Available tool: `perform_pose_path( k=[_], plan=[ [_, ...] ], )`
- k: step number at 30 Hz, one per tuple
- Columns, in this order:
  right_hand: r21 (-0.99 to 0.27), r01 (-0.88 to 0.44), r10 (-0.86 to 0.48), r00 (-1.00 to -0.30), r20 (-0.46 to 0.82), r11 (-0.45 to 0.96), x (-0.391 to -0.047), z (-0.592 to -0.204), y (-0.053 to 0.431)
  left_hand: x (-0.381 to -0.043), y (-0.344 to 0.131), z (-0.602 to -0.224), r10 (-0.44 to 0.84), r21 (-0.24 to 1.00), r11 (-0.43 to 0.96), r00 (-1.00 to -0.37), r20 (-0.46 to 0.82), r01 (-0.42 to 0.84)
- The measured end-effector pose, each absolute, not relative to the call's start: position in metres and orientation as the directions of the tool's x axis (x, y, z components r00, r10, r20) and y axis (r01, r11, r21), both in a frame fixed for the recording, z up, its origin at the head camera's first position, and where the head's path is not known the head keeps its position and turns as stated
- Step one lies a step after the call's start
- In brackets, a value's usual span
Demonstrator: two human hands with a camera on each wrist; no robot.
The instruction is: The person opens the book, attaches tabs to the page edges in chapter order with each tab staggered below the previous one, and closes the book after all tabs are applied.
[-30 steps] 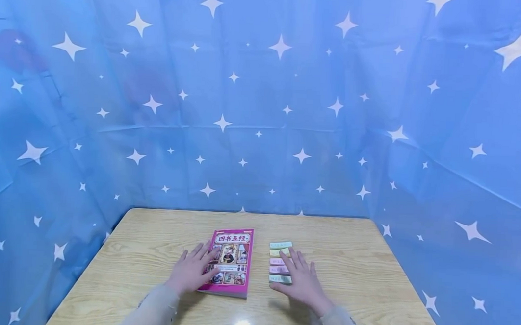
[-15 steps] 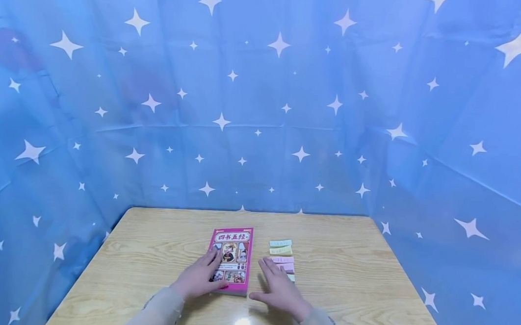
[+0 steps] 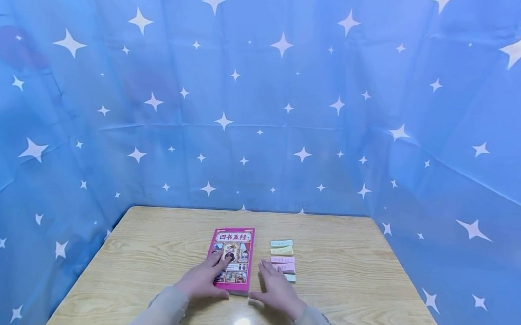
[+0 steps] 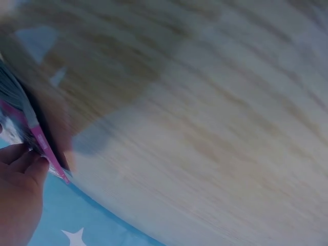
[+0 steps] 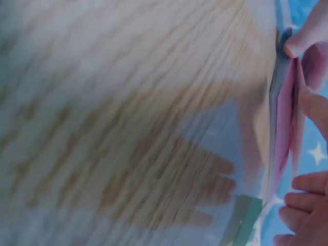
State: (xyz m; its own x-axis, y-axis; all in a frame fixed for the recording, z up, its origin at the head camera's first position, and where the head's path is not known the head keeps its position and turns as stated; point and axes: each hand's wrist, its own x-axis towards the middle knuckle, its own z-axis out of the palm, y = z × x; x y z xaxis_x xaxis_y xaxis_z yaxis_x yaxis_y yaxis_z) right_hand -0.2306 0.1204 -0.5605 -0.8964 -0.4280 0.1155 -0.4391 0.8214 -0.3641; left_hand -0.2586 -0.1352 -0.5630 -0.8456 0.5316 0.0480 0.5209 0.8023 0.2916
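Note:
A thick pink-covered book with cartoon panels and Chinese characters lies face up on the wooden table. My left hand rests on its lower left part, fingers spread over the cover and thumb near the bottom edge. Just right of the book, my right hand hovers low with relaxed fingers and holds nothing. Beside its fingertips lies a column of paper strips with handwriting: a pale blue one, a yellow one, pink ones and a green one, partly hidden by that hand.
The wooden table has rounded far corners and a bright light reflection near its front. A blue curtain with white stars encloses it at the back and sides.
My right hand has moved left off the strips toward the book, and the lower strips have shifted slightly right. My left hand has slid a little right and nearer me on the cover.

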Motion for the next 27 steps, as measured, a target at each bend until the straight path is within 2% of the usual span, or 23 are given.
perform_pose_path(
  k=[12, 17, 20, 27],
  plan=[
    [-0.383, -0.441, -0.436, -0.894, 0.105, 0.812, -0.24, -0.566, 0.122, -0.269, -0.121, -0.562, 0.498, 0.314, 0.825, -0.867, -0.015, 0.469],
    [-0.343, -0.461, -0.453, -0.885, 0.108, 0.818, -0.245, -0.566, 0.123, -0.279, -0.115, -0.555, 0.485, 0.36, 0.827, -0.872, -0.066, 0.432],
    [-0.315, -0.482, -0.466, -0.875, 0.13, 0.818, -0.247, -0.565, 0.124, -0.284, -0.112, -0.55, 0.488, 0.376, 0.822, -0.869, -0.078, 0.427],
    [-0.332, -0.503, -0.488, -0.862, 0.135, 0.798, -0.241, -0.568, 0.12, -0.288, -0.115, -0.548, 0.541, 0.374, 0.794, -0.838, -0.077, 0.479]
  ],
)
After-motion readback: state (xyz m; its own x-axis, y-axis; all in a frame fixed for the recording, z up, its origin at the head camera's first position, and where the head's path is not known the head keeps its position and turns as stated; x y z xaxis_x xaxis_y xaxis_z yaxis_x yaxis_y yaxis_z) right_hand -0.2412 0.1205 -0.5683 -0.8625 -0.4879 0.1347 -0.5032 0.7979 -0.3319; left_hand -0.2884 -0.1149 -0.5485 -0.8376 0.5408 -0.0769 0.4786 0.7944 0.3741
